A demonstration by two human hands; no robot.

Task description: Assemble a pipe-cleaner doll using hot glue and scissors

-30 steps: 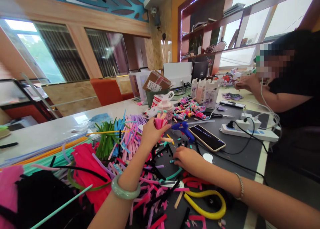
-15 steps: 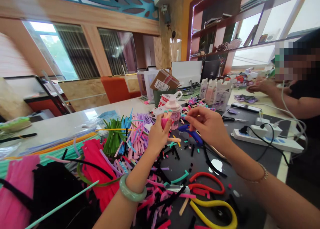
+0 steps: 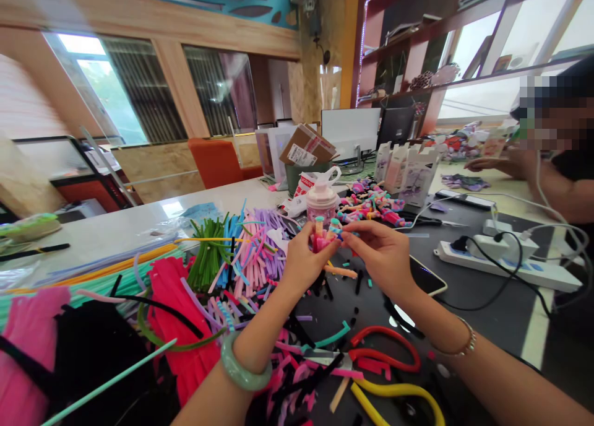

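Observation:
My left hand [image 3: 304, 257] is closed around a small pink pipe-cleaner figure [image 3: 321, 241] with tan, teal-tipped ends pointing up. My right hand [image 3: 383, 252] meets it from the right, thumb and forefinger pinched at the figure's blue-teal end; the exact contact is partly hidden by fingers. Just behind them stands a pink lidded cup [image 3: 321, 200]. Below my hands lie red-handled scissors [image 3: 385, 348] and a yellow-handled tool [image 3: 401, 394] among pipe-cleaner scraps [image 3: 297, 373]. A phone [image 3: 426, 276] shows beside my right wrist.
Bundles of green [image 3: 207, 256], lilac-pink [image 3: 260, 252] and red pipe cleaners [image 3: 179, 314] lie left. Finished-looking colourful figures [image 3: 371, 200] lie behind my right hand. A power strip [image 3: 505, 265] with cables occupies the right, where another person's hand [image 3: 487, 164] rests near white boxes [image 3: 417, 175].
My right hand has moved left and forward to meet the figure in my left hand. The blue tool formerly visible between them is now hidden; the phone has come into view.

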